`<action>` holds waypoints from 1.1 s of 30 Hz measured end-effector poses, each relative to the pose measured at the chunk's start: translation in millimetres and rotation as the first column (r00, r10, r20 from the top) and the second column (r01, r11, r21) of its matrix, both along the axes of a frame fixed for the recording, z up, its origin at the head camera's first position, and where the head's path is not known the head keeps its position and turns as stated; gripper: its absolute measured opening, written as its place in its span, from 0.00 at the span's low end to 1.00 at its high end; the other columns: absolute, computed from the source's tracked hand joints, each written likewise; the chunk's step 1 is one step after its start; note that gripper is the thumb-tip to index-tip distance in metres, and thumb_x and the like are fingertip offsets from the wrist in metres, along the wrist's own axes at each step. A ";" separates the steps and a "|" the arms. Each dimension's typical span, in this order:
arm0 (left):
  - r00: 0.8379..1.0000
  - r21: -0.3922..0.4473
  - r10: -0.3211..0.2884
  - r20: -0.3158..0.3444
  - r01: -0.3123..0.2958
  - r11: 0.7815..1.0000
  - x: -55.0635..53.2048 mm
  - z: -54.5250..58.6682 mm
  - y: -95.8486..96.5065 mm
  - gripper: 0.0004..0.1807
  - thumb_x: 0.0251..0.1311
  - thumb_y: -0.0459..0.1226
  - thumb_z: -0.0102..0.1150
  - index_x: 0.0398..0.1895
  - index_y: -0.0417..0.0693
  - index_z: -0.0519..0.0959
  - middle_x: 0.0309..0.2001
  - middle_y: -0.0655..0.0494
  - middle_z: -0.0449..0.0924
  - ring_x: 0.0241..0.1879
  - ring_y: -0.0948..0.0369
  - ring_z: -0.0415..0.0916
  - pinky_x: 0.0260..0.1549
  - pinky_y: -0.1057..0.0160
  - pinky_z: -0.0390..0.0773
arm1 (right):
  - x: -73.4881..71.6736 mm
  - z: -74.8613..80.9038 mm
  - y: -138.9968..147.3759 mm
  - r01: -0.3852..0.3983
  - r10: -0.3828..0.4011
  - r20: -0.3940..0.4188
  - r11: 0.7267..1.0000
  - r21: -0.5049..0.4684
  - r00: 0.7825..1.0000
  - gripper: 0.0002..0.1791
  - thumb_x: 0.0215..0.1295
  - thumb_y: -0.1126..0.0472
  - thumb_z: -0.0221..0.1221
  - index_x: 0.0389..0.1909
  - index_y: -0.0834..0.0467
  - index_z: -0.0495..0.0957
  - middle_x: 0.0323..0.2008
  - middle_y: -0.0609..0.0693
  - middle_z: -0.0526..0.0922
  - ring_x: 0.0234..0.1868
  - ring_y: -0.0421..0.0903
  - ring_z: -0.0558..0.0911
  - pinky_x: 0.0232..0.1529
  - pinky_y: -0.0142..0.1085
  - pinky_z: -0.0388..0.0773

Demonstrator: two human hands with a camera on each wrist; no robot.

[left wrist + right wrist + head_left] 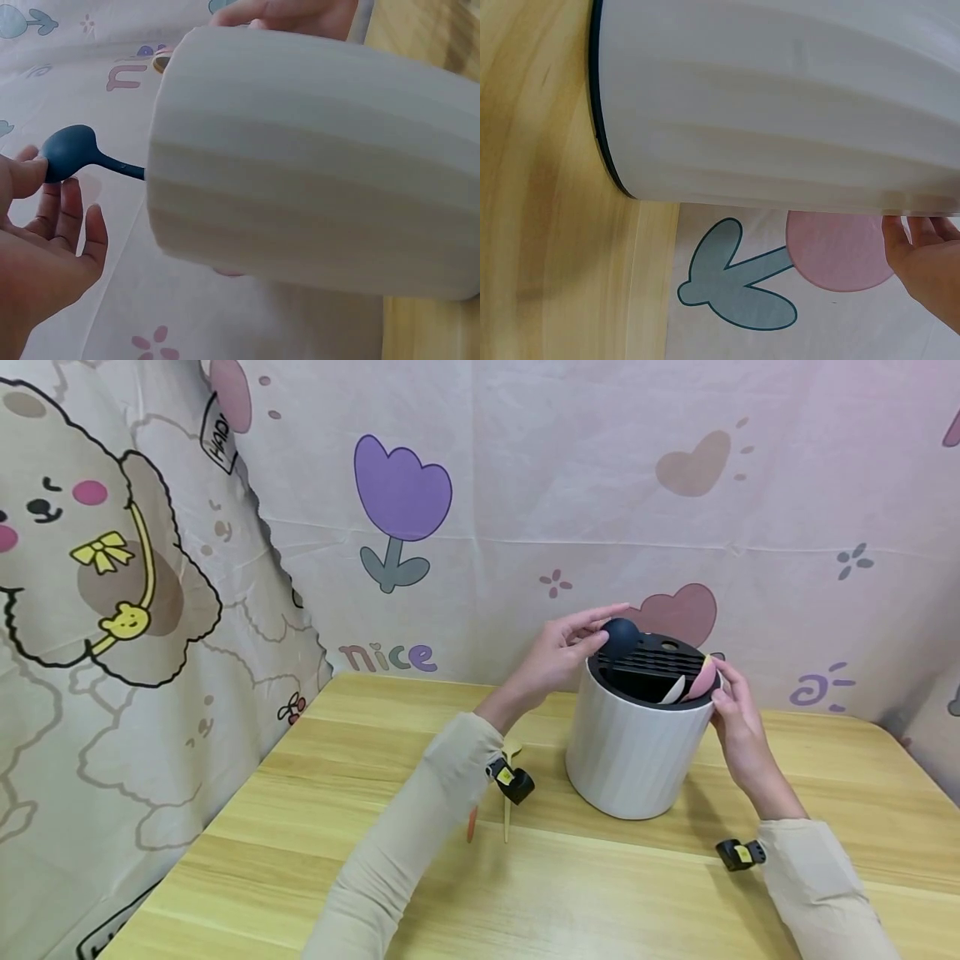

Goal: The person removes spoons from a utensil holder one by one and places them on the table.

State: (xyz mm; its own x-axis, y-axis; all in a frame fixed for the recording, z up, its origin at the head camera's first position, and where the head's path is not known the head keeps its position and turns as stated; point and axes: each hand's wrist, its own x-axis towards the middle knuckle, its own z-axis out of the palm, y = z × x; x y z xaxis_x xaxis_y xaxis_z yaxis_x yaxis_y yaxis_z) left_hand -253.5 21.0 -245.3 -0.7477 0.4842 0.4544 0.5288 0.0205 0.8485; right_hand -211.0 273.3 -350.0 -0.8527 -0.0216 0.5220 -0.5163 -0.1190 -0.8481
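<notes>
One white ribbed cylindrical container (pixel 633 760), before the back edge of the wooden table (pixel 337 760), holds pink and white utensils (pixel 702 681); left hand (pixel 562 647) pinches navy round-headed ladle (pixel 622 639), handle inside; right hand (pixel 741 727), fingers relaxed, touches the container.

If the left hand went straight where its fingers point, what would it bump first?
First is the dark blue ladle the left hand pinches; beyond it, probably the backdrop's printed pink heart, though depth is unclear.

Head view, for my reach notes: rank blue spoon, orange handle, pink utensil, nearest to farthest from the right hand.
1. Pink utensil: rightmost in the holder, by the right hand.
2. Blue spoon: over the holder's left side, in the left hand.
3. Orange handle: on the table, farther left.
</notes>
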 end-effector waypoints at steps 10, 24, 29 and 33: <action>0.999 0.058 -0.009 0.036 0.007 0.998 -1.7 5.2 -7.8 0.19 0.69 0.28 0.51 0.62 0.41 0.75 0.56 0.49 0.77 0.51 0.65 0.76 0.52 0.65 0.74 | 0.8 -0.4 -0.3 0.003 -0.003 0.008 1.000 0.004 1.000 0.23 0.75 0.58 0.40 0.68 0.49 0.55 0.60 0.45 0.67 0.58 0.37 0.67 0.54 0.25 0.62; 1.000 0.074 0.019 0.011 -0.020 0.997 0.9 12.5 -15.9 0.19 0.66 0.26 0.55 0.59 0.37 0.76 0.46 0.45 0.80 0.44 0.59 0.78 0.47 0.65 0.77 | 0.9 -0.1 -0.7 -0.001 0.001 0.002 1.000 0.006 1.000 0.23 0.75 0.59 0.40 0.68 0.49 0.55 0.59 0.44 0.68 0.58 0.36 0.67 0.54 0.25 0.62; 1.000 0.186 0.010 0.008 -0.012 0.983 -0.6 25.5 -25.8 0.18 0.65 0.24 0.53 0.58 0.32 0.75 0.51 0.43 0.79 0.47 0.60 0.77 0.47 0.65 0.76 | 0.5 -0.5 -0.5 -0.007 0.007 -0.006 1.000 -0.004 1.000 0.22 0.75 0.59 0.40 0.68 0.49 0.56 0.59 0.44 0.69 0.58 0.36 0.67 0.54 0.26 0.62; 0.999 0.271 -0.008 0.041 -0.003 0.963 1.4 38.3 -39.0 0.19 0.66 0.23 0.51 0.60 0.30 0.73 0.49 0.45 0.77 0.45 0.60 0.75 0.45 0.63 0.76 | 0.6 -0.2 0.1 -0.011 0.011 0.005 1.000 0.000 1.000 0.22 0.75 0.58 0.40 0.68 0.48 0.56 0.62 0.44 0.66 0.61 0.37 0.65 0.57 0.26 0.61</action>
State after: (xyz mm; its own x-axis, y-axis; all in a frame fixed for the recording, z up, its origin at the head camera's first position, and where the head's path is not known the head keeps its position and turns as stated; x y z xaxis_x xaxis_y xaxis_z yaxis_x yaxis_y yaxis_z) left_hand -252.1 -18.0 -207.0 -0.7675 0.3489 0.5378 0.4932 -0.2145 0.8431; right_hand -210.4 273.4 -350.2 -0.8551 -0.0309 0.5176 -0.5105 -0.1246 -0.8508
